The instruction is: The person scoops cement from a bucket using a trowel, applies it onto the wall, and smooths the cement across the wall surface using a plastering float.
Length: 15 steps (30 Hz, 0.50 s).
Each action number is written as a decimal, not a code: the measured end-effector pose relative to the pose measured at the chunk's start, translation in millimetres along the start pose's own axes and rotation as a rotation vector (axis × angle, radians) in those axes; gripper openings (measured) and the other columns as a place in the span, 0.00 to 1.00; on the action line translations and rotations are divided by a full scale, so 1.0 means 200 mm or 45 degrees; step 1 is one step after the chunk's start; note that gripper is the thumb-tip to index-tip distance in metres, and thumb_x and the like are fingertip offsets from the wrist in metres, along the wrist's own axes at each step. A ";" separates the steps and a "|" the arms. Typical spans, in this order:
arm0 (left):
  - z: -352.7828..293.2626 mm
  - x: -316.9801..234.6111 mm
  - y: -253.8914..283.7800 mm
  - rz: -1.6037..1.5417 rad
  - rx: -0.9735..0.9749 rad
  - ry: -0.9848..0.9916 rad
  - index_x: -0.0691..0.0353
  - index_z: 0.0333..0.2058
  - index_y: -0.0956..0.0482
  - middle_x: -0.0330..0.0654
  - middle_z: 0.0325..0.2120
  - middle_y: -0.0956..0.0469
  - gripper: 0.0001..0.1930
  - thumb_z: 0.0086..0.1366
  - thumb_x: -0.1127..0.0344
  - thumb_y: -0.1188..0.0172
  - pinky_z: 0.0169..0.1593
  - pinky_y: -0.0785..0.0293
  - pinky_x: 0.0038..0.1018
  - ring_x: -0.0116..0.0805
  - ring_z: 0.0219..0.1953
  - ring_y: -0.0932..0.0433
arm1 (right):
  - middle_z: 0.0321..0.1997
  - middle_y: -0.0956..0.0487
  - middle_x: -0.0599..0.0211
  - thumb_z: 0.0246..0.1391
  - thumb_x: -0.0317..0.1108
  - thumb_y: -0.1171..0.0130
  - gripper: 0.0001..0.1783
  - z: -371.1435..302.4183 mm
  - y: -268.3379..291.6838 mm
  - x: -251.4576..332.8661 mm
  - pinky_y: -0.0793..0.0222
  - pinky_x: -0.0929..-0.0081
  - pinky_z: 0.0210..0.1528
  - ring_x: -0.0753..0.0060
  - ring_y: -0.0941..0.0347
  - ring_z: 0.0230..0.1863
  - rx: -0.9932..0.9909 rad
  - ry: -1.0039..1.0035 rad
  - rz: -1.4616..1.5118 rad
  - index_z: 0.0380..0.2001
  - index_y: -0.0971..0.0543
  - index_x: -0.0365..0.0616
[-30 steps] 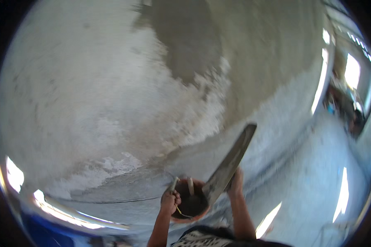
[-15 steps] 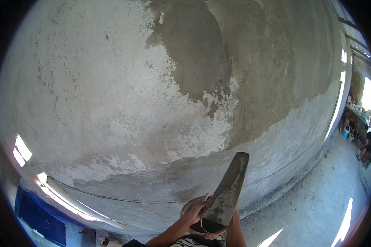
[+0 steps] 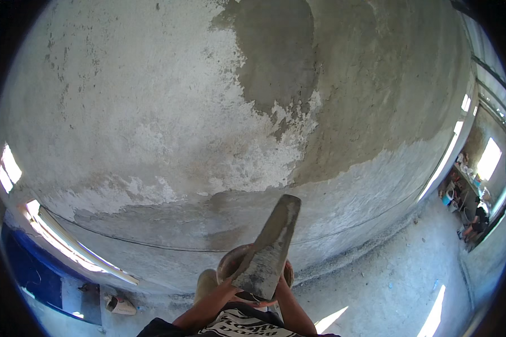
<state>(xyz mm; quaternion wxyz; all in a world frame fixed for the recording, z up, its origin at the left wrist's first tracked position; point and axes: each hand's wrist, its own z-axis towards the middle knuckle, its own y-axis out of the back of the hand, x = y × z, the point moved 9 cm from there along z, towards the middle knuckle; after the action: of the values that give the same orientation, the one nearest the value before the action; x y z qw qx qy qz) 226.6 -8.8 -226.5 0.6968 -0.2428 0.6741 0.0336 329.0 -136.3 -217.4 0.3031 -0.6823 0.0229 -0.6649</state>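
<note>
A long, tapered plastering float (image 3: 269, 247), grey with mortar, lies slantwise across a round, reddish-brown bowl (image 3: 225, 263) in front of my body. Its narrow end points away toward the wall. My left hand (image 3: 228, 287) is closed at the bowl's near left side, against the float's wide end. On the other side, my right hand (image 3: 282, 287) closes at the bowl's right rim, beside the float's edge. The fingers of both hands are largely hidden under the float and bowl. What the bowl contains cannot be seen.
Ahead stands a wall (image 3: 123, 106) with a darker, damp-looking plaster patch (image 3: 278, 50). A thin cable (image 3: 152, 245) runs along its lower part. A pale sack-like container (image 3: 121, 305) lies at lower left. Far right, a person (image 3: 478, 219) is near a cluttered bench (image 3: 465, 175).
My hands, the float and the bowl have shifted left in view, and more of the bowl's rim shows. The wall patch appears higher as the view has tilted down.
</note>
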 end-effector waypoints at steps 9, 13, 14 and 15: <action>-0.01 -0.12 0.01 0.623 0.055 -0.335 0.61 0.57 0.31 0.47 0.53 0.28 0.23 0.65 0.60 0.42 0.54 0.29 0.33 0.36 0.50 0.25 | 0.39 0.22 0.59 0.67 0.43 0.59 0.21 0.07 -0.08 0.27 0.30 0.68 0.43 0.67 0.25 0.39 0.002 0.118 -0.313 0.46 0.25 0.36; 0.00 -0.17 -0.01 -0.682 0.027 0.131 0.60 0.57 0.31 0.44 0.51 0.25 0.21 0.68 0.58 0.48 0.55 0.27 0.36 0.38 0.51 0.25 | 0.34 0.21 0.61 0.67 0.39 0.56 0.18 0.07 -0.02 0.40 0.30 0.70 0.44 0.68 0.26 0.37 -0.028 0.209 -0.638 0.42 0.21 0.38; -0.01 -0.21 0.04 -0.643 -0.049 0.080 0.61 0.56 0.31 0.45 0.50 0.25 0.21 0.67 0.60 0.47 0.53 0.26 0.35 0.38 0.50 0.24 | 0.34 0.21 0.61 0.67 0.39 0.56 0.18 0.07 0.00 0.39 0.30 0.70 0.44 0.68 0.26 0.37 -0.004 0.183 -0.633 0.42 0.21 0.38; -0.03 -0.32 0.07 -0.594 -0.131 0.045 0.62 0.56 0.30 0.45 0.50 0.24 0.21 0.67 0.61 0.46 0.52 0.25 0.35 0.39 0.49 0.23 | 0.35 0.21 0.58 0.65 0.37 0.55 0.16 0.07 -0.06 0.45 0.29 0.68 0.44 0.63 0.25 0.37 0.058 0.389 -0.895 0.41 0.21 0.38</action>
<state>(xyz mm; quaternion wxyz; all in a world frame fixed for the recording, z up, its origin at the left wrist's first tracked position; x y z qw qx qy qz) 210.7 18.9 -169.8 0.6606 -0.4276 0.6092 -0.0981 348.4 -160.4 -130.1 0.0647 -0.5345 -0.1824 -0.8227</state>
